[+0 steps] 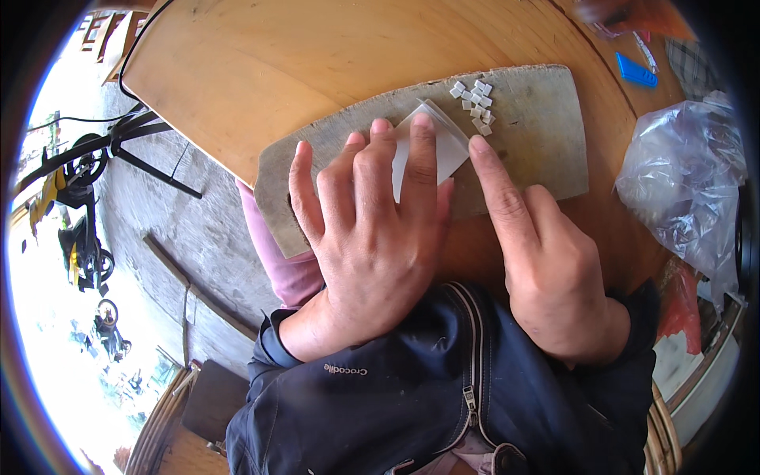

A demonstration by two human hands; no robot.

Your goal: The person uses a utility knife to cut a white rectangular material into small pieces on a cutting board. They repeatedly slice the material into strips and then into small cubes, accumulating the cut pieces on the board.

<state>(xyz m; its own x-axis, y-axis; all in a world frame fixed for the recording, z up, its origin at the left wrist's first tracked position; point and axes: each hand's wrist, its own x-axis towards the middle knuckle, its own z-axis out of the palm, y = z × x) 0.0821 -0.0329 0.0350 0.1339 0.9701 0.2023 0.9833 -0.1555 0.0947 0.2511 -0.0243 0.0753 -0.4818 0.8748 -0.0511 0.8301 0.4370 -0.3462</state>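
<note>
My left hand (368,229), open with fingers spread, lies over a grey worn board (542,142), its index fingertip on a translucent square sheet or stack (451,150). My right hand (546,261) has its index finger stretched to the sheet's right corner; its other fingers are curled, and whatever they might hold is hidden. Just beyond that fingertip, several small pale square tiles (475,100) lie in a loose cluster on the board.
A wooden table (229,63) bears the board, a blue plastic object (636,71) and a crumpled clear bag (677,174). Red plastic (681,305) hangs at right. Pink fabric (277,265) is below the board. At left are a black metal frame (158,170) and motorbikes (87,245).
</note>
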